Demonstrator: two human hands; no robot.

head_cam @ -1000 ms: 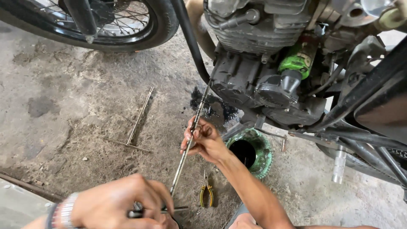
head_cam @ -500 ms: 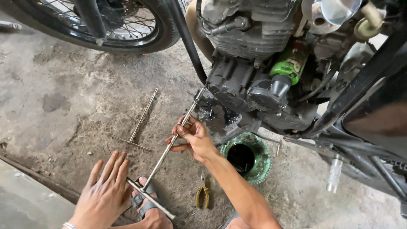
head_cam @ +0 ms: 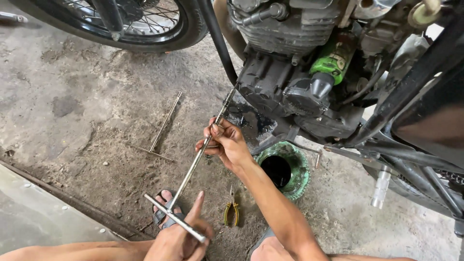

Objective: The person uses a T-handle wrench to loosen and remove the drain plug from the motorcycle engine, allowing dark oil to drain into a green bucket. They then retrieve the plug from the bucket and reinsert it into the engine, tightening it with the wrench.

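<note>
A long T-handle wrench [head_cam: 195, 162] is held between both hands, its shaft running diagonally from the crossbar at the lower left up to the underside of the motorcycle engine [head_cam: 285, 87], where its socket end meets the lower edge of the black crankcase. The right hand [head_cam: 227, 145] is closed loosely around the middle of the shaft, seemingly so that the long tool is steadied and kept in line with the fastener it sits on. The left hand [head_cam: 181, 239] is set at the crossbar, fingers partly curled about it with the forefinger stretched out along the bar, a hold that appears suited to turning the handle; a fully closed grasp cannot be confirmed. A green drain pan [head_cam: 282, 169] is placed on the concrete floor [head_cam: 87, 135] directly under the engine, just beside the right forearm, and dark liquid, most likely used oil, is seen pooled in its round middle. A green oil bottle [head_cam: 331, 63] is propped upside down in the filler opening at the side of the engine; its contents cannot be made out. A second T-handle wrench [head_cam: 159, 130] lies unused on the floor, well apart from the hands, and yellow-handled pliers [head_cam: 232, 210] lie between the arms. The front wheel [head_cam: 130, 21] stands at the upper left.
</note>
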